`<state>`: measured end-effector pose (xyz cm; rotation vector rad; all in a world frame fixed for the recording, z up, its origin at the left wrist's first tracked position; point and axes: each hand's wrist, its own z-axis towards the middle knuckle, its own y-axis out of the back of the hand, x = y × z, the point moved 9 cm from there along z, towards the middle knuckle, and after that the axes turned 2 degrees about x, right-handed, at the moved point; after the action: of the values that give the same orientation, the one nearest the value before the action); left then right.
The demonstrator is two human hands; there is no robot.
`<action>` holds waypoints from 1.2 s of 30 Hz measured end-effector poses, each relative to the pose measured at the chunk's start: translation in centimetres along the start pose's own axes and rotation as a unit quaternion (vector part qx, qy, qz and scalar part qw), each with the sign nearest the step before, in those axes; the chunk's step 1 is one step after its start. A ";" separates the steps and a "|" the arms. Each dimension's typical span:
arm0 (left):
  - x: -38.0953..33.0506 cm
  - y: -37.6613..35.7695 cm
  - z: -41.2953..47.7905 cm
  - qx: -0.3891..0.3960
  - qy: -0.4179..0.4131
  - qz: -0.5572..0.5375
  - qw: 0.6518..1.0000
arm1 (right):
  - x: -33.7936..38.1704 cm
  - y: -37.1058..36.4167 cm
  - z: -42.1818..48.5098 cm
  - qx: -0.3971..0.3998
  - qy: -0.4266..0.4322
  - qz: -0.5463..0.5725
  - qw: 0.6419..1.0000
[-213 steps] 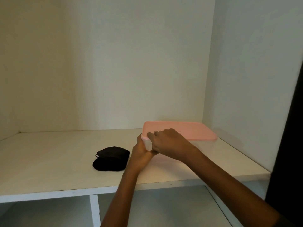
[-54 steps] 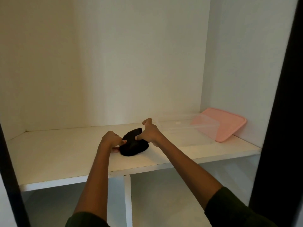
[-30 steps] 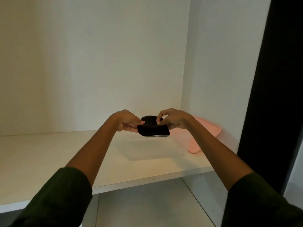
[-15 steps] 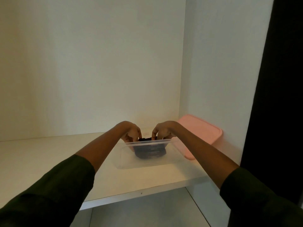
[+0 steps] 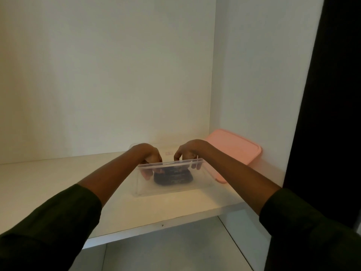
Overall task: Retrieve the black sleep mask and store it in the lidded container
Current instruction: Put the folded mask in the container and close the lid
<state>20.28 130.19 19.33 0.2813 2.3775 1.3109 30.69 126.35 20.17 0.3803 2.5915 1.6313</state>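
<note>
The black sleep mask (image 5: 172,176) lies on the floor of the clear container (image 5: 203,179); my left hand (image 5: 149,154) and right hand (image 5: 188,152) dip fingers in over it, whether gripping I cannot tell. At 2 o'clock the pink lid (image 5: 233,148) leans against the wall on the white shelf (image 5: 58,178)

Two bare forearms emerge from loose dark green long sleeves pushed back below the elbows, the left sleeve (image 5: 48,227) at seven o'clock, the right sleeve (image 5: 304,222) at four o'clock.
</note>
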 end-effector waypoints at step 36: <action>5.6 5.3 -6.0 -0.358 -0.185 -0.251 0.880 | -16.0 -3.8 -14.6 -0.463 -0.167 0.510 0.706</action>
<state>12.44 130.53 25.26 -0.2698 1.3816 1.5762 42.92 108.18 21.87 1.9192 0.9117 2.4540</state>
